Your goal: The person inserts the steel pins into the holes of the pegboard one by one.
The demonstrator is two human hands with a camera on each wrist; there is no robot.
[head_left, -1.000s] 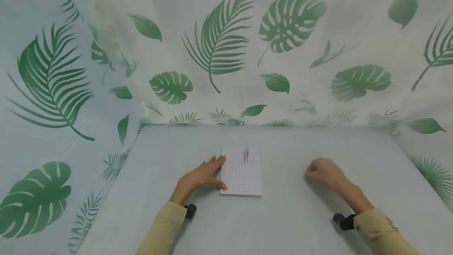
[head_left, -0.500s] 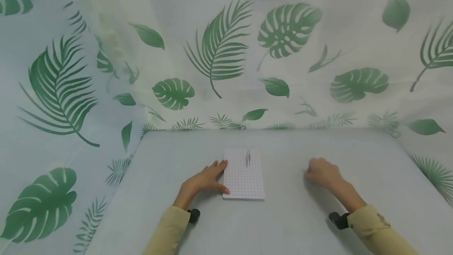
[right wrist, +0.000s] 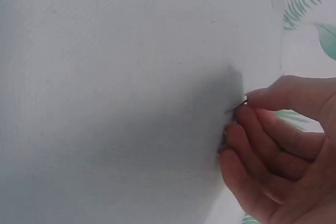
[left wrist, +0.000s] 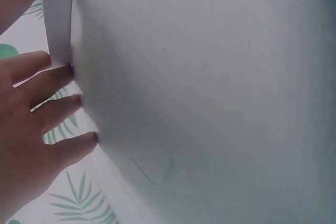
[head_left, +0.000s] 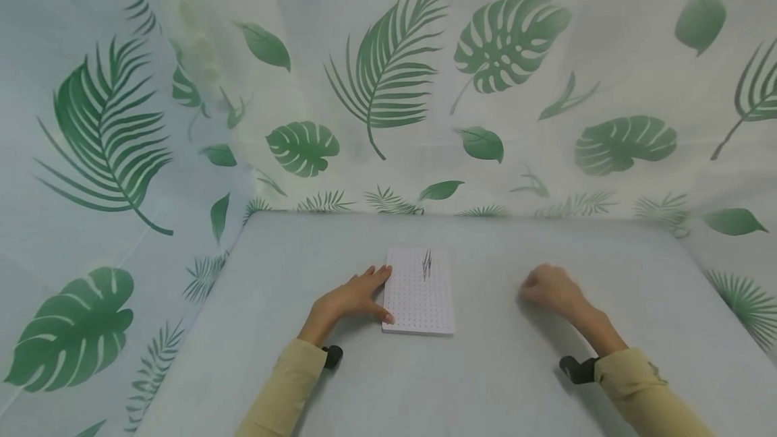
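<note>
A white pad (head_left: pixel 419 302) dotted in rows lies flat on the table, with several thin dark strokes or slivers (head_left: pixel 427 265) near its top. My left hand (head_left: pixel 355 295) rests at its left side, thumb at the lower corner and fingertips at the upper edge, fingers spread and fairly straight. In the left wrist view the fingertips meet the pad's side (left wrist: pixel 59 19). To the right, my right hand (head_left: pixel 552 288) is close over the table with curled fingers. Its thumb and index finger pinch a thin needle-like sliver (right wrist: pixel 235 107), whose kind I cannot tell.
The pale table (head_left: pixel 485 383) ends at a leaf-printed curtain (head_left: pixel 522 100) behind and at both sides. A thin curved line like a hair (left wrist: pixel 155 181) shows on the tabletop. Tiny dark specks (right wrist: pixel 213 22) lie on the surface near the right hand.
The head view has shifted slightly. The left hand keeps its place on the pad, and the right hand stays curled in nearly the same spot, turned slightly.
</note>
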